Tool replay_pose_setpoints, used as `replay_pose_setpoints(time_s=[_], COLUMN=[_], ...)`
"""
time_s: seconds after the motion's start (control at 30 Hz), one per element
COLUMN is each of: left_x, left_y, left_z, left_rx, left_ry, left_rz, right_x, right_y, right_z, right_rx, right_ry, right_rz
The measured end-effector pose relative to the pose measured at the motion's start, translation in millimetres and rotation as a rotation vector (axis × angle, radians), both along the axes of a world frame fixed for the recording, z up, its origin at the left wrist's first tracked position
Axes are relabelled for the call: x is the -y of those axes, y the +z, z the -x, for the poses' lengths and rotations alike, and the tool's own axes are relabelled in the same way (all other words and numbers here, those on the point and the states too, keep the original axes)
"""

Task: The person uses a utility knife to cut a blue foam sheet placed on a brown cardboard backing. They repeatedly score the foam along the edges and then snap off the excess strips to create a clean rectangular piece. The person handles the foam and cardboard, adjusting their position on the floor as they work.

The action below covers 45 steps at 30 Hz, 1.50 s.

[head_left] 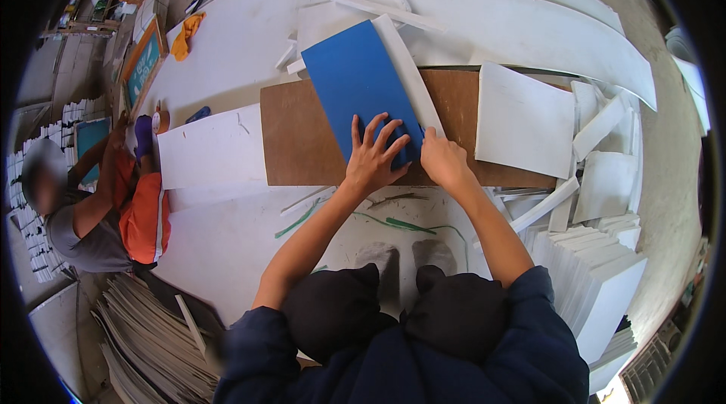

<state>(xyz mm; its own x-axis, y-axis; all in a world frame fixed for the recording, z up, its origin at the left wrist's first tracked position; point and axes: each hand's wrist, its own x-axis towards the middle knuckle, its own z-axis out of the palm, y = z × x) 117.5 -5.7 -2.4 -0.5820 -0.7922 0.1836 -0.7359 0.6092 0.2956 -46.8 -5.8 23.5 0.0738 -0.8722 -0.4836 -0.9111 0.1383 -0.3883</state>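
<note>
My left hand [370,154] lies with spread fingers on a blue rectangular board [354,75], pressing it down. Along the right edge of that board runs a white sheet [408,75], which shows from under it as a narrow strip. My right hand [445,156] is closed at this edge, just right of my left fingertips. From its fingers sticks a thin blue tool [422,130] that looks like a cutter; most of it is hidden by the hand. Both boards rest at a slant across a brown wooden board [295,135].
A white square sheet [522,116] lies on the brown board's right part. White offcuts [601,128] and stacked white sheets [586,275] stand at the right. Green strips [408,225] lie near my feet. At the left sits another person [106,207], near a tape roll [160,122].
</note>
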Motion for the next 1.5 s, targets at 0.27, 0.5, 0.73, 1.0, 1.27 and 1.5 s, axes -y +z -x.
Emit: replay_pose_setpoints(time_s=[0.27, 0.5, 0.73, 1.0, 1.27, 1.5], left_x=[-0.5, -0.7, -1.2, -1.1, 0.8, 0.3], left_y=[-0.2, -1.9, -1.0, 0.3, 1.7, 0.1], left_z=[-0.7, -1.1, -1.0, -5.0, -0.3, -1.7], left_rx=[0.025, 0.027, 0.013, 0.033, 0.006, 0.003], left_ry=[-0.005, -0.004, 0.002, 0.012, 0.002, 0.01], left_rz=[0.019, 0.03, 0.021, 0.02, 0.007, 0.002], right_x=[-32.1, -51.9, -72.5, -38.4, 6.7, 6.1], right_y=[-2.5, -12.5, -18.5, 28.8, 2.4, 6.8], right_z=[8.1, 9.9, 11.6, 12.5, 3.4, -1.0], right_rx=[-0.008, -0.004, -0.01, -0.087, -0.042, -0.027], right_ry=[0.023, -0.02, -0.049, -0.013, 0.023, 0.017], right_rz=[-0.006, 0.021, 0.027, 0.166, 0.207, 0.149])
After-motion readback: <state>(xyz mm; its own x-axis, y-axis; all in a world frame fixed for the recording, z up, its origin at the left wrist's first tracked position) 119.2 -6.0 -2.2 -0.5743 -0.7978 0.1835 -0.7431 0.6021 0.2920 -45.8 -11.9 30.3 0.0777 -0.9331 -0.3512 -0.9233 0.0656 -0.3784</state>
